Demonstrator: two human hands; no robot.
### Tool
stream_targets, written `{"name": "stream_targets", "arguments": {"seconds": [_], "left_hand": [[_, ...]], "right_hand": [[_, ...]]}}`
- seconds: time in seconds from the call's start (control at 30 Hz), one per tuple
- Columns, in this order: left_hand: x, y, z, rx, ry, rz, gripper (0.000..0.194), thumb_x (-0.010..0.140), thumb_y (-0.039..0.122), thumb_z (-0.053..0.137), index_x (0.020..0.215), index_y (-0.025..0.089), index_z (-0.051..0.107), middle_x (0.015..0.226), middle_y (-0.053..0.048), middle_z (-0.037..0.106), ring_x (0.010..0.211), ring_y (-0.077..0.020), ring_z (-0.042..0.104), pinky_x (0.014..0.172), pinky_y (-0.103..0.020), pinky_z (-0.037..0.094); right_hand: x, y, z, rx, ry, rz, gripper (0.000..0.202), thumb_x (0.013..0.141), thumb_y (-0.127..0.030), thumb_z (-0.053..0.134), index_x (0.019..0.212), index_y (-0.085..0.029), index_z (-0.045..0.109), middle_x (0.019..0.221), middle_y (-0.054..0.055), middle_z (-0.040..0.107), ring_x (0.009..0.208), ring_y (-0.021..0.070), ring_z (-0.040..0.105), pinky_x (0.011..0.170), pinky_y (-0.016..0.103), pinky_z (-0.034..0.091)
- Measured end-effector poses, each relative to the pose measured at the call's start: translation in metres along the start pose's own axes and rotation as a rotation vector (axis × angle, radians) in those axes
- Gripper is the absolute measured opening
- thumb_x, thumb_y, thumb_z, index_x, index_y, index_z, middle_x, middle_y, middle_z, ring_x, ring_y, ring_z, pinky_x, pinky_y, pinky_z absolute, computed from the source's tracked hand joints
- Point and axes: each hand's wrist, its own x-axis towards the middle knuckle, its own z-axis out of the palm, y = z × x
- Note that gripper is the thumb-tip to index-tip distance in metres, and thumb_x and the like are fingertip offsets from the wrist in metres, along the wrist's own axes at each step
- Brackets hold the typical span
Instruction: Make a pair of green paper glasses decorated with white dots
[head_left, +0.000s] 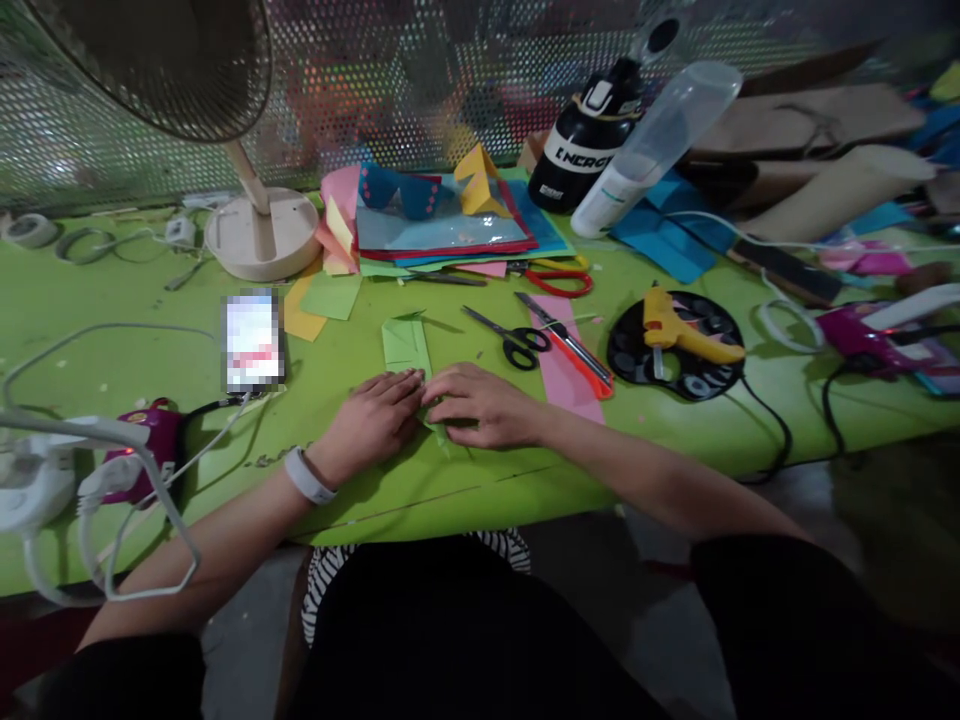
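At the centre of the frame, the left hand [377,418] lay flat on the green paper [406,345], fingers together. The right hand [487,407] touched the paper's lower part with curled fingers; whether they pinched it could not be told. Black-handled scissors [510,338] lay right of centre.

1 fan [172,50], 2 btls [576,155], 1 ph [254,342], 1 palette [626,345]

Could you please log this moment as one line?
left hand: flat on green paper | right hand: fingers at its edge | nearby: black scissors, pink paper
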Motion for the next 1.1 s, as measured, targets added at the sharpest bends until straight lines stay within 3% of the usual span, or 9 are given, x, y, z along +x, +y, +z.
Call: {"name": "stream_targets", "arguments": {"seconds": [0.17, 0.3, 0.53, 0.73, 0.87, 1.1], "left_hand": [[-0.001, 0.0, 0.002, 0.015, -0.019, -0.001, 0.039, 0.097, 0.026, 0.048, 0.131, 0.009, 0.056, 0.14, -0.015, 0.055, 0.13, -0.0259, 0.052, 0.109, -0.044, 0.044], [-0.002, 0.0, 0.0, 0.021, -0.04, 0.006, 0.041, 0.099, 0.031, 0.044, 0.134, 0.011, 0.054, 0.142, -0.014, 0.053, 0.131, -0.0257, 0.051, 0.109, -0.044, 0.044], [-0.006, 0.009, -0.004, 0.026, -0.068, 0.007, 0.05, 0.1, 0.046, 0.04, 0.133, 0.011, 0.054, 0.145, -0.015, 0.049, 0.135, -0.0256, 0.046, 0.112, -0.041, 0.04], [-0.009, 0.016, -0.004, 0.047, -0.131, -0.03, 0.059, 0.101, 0.052, 0.034, 0.137, 0.008, 0.05, 0.148, -0.016, 0.044, 0.139, -0.026, 0.041, 0.115, -0.04, 0.035], [-0.01, 0.019, -0.003, 0.069, -0.149, -0.044, 0.065, 0.1, 0.055, 0.031, 0.139, 0.006, 0.047, 0.149, -0.018, 0.043, 0.14, -0.0273, 0.039, 0.116, -0.04, 0.033], [-0.009, 0.019, -0.004, 0.071, -0.165, -0.041, 0.068, 0.1, 0.055, 0.03, 0.142, 0.003, 0.043, 0.151, -0.02, 0.039, 0.141, -0.0277, 0.037, 0.116, -0.041, 0.032]], "right_hand": [[-0.003, 0.004, 0.004, 0.047, 0.052, 0.002, 0.017, 0.092, -0.026, 0.057, 0.099, -0.023, 0.072, 0.107, 0.006, 0.071, 0.105, 0.0203, 0.061, 0.09, 0.039, 0.047], [-0.005, 0.004, 0.006, 0.052, 0.101, 0.123, 0.018, 0.094, -0.028, 0.056, 0.099, -0.023, 0.073, 0.102, 0.006, 0.072, 0.091, 0.0193, 0.063, 0.081, 0.038, 0.048], [-0.003, -0.004, 0.0, 0.207, 0.12, 0.296, 0.031, 0.093, -0.045, 0.057, 0.079, -0.02, 0.071, 0.084, 0.005, 0.07, 0.077, 0.0165, 0.06, 0.072, 0.034, 0.045], [0.001, -0.007, 0.002, 0.244, 0.103, 0.489, 0.041, 0.091, -0.054, 0.055, 0.071, -0.019, 0.066, 0.078, 0.004, 0.065, 0.075, 0.017, 0.057, 0.072, 0.034, 0.041], [0.002, -0.01, 0.008, 0.15, 0.127, 0.623, 0.04, 0.091, -0.053, 0.056, 0.068, -0.02, 0.064, 0.085, 0.005, 0.064, 0.087, 0.0196, 0.056, 0.08, 0.037, 0.04], [0.003, -0.014, 0.013, 0.033, 0.178, 0.72, 0.04, 0.091, -0.055, 0.054, 0.073, -0.02, 0.062, 0.093, 0.006, 0.062, 0.094, 0.0225, 0.055, 0.085, 0.042, 0.041]]}}
